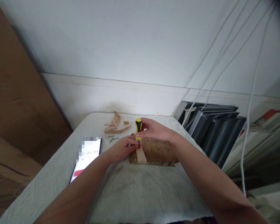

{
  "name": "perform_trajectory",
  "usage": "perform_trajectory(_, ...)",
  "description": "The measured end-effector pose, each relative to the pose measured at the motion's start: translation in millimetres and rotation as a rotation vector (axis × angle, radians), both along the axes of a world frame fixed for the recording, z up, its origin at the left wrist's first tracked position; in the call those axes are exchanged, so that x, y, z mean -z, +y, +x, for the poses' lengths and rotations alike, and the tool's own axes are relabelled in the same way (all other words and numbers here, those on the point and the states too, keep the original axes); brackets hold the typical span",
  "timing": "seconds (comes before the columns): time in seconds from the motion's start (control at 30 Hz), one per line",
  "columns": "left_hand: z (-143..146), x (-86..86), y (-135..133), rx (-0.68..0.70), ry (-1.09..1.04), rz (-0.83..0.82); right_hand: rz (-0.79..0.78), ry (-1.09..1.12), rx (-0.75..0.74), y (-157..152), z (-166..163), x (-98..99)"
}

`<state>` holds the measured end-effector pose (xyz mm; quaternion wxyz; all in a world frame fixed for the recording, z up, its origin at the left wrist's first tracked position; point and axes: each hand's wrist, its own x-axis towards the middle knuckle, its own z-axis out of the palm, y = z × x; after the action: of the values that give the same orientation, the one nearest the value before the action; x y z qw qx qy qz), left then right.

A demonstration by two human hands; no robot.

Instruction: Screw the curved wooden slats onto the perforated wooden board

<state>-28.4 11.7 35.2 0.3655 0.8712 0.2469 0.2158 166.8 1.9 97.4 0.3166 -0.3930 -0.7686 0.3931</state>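
Note:
My right hand (151, 128) grips a yellow and black screwdriver (138, 125) by its handle. The screwdriver stands upright with its tip down on a pale wooden hook (141, 156). That hook lies across the left part of a brown speckled wooden board (160, 151). At the screwdriver's tip, the thumb and fingers of my left hand (122, 148) close around what looks like a small screw (139, 145), mostly hidden by the fingertips. Left of the board lie a few loose screws (114, 139). Behind them rest more wooden hooks (118, 128).
A phone (90, 157) showing a timer lies left of my left forearm on the cloth-covered table (140, 193). The wall (130, 99) borders the table's back edge. Dark flat panels (214, 130) lean at the right, with white cables (249, 109) hanging before them. Cardboard (21, 77) stands at the left.

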Motion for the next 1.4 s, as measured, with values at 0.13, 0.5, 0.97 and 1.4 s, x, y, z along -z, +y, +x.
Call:
perform_trajectory(0.13, 0, 0.7, 0, -0.043, 0.029, 0.003, 0.008, -0.057, -0.062, -1, 0, -2.0)
perform_trajectory(0.5, 0, 0.6, -2, -0.059, 0.027, 0.014, 0.002, -0.021, -0.037, 4, 1, 5.1)
perform_trajectory(0.97, 0, -0.1, -2, -0.054, 0.012, -0.028, 0.027, -0.003, 0.052, 0, -1, 4.5)
perform_trajectory(1.4, -1, -0.1, -2, -0.056, 0.016, -0.013, -0.091, -0.002, 0.069, -7, -5, -0.3)
